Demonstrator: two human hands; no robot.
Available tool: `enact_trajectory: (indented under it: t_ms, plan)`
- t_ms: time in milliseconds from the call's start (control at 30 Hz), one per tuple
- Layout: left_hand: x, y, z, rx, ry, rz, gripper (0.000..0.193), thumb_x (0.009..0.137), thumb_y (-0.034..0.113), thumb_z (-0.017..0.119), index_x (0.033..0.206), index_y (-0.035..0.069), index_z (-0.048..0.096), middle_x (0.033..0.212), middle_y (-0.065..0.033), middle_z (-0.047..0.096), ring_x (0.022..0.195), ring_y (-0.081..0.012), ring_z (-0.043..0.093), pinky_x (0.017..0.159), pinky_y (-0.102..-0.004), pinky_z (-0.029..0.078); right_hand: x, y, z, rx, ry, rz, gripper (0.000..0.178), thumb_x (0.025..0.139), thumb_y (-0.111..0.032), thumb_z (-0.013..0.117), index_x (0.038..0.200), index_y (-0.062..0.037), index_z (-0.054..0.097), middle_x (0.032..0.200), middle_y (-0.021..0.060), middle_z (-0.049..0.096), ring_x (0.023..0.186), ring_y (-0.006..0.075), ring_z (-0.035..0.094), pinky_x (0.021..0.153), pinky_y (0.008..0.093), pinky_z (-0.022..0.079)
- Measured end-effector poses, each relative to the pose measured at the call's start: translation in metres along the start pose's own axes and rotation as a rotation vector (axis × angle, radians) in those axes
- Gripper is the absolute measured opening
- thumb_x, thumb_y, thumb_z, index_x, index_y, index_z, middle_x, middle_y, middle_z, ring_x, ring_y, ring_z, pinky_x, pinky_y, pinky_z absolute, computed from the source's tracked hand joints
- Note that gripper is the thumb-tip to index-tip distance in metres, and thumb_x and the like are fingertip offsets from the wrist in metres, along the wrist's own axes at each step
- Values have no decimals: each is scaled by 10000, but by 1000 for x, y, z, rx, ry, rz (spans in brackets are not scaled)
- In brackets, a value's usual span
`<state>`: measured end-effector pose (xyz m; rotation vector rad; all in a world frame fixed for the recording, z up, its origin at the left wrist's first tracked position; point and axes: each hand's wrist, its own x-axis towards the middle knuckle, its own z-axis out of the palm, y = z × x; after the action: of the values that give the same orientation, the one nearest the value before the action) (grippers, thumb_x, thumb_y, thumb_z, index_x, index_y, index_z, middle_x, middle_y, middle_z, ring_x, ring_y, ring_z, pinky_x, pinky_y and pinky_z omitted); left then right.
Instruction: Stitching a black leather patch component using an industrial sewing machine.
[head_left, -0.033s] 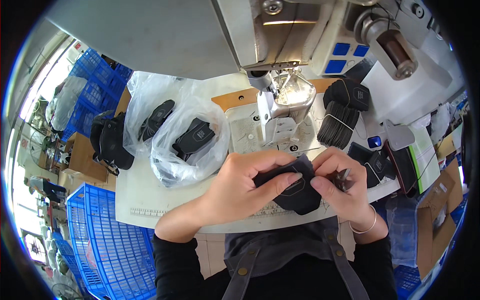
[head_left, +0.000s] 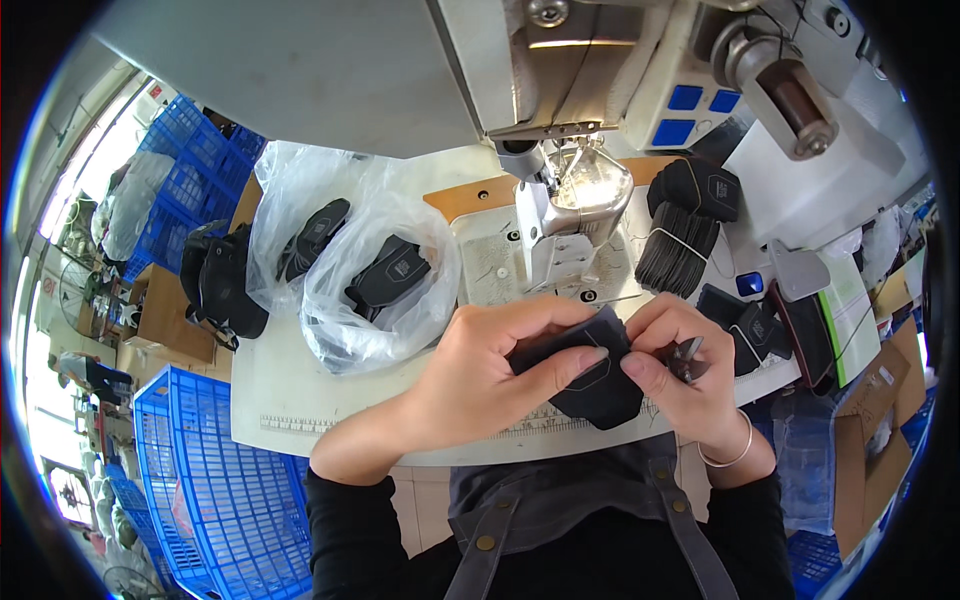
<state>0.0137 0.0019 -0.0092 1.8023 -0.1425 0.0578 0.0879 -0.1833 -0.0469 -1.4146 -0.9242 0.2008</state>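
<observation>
Between my hands, close to the table's front edge, is a black fabric piece with a thin outlined shape on its face. My left hand grips it from the left, thumb pressed flat on top and fingers behind. At its upper right edge, my right hand pinches it between thumb and fingers. A small metal tool that looks like thread snips is tucked in the right hand's curled fingers, partly hidden. Just beyond the hands stands the sewing machine's metal head.
Clear plastic bags with black pieces lie at left. Rubber-banded stacks of black pieces sit right of the machine. A dark banded bundle lies farther right. A blue crate stands below left, and an open cardboard box at right.
</observation>
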Motion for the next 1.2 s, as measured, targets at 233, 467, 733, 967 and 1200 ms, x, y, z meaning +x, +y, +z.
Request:
enact_trajectory:
  t_ms: [233,467,733,967,1200]
  plan:
    - [-2,0,-1,199,136,277,199,756,-6,646,946,-44,601,807,-96,652,739,-104,625,634,-220,497,0,-2,6,-13,61,-42,116,765,-13,649,744,-11,535,826,54,543,551,15,408,475,169,310]
    - [-8,6,0,127,95,204,182,771,11,635,950,-16,613,751,-55,648,619,-55,585,546,-188,460,-2,-3,9,56,71,-51,121,766,-11,649,747,-15,530,816,59,543,540,8,412,459,164,312]
    - [-11,5,-2,151,94,189,179,763,-6,649,924,-71,607,765,-93,647,665,-73,586,569,-184,456,1,-10,9,-72,50,-129,130,739,-3,661,746,-27,533,807,57,546,504,21,414,436,170,311]
    - [-5,6,0,426,156,459,333,701,-68,652,1028,-33,601,942,-157,628,789,-166,626,656,-257,503,-2,-7,6,-72,82,-102,127,728,9,660,741,-28,538,808,51,544,486,8,409,417,162,298]
    - [-4,3,0,396,172,656,252,662,-86,673,899,-28,612,926,-169,614,775,-195,623,624,-253,498,-2,-7,6,-44,80,-80,129,722,7,659,729,-41,540,794,50,540,505,16,415,424,168,307]
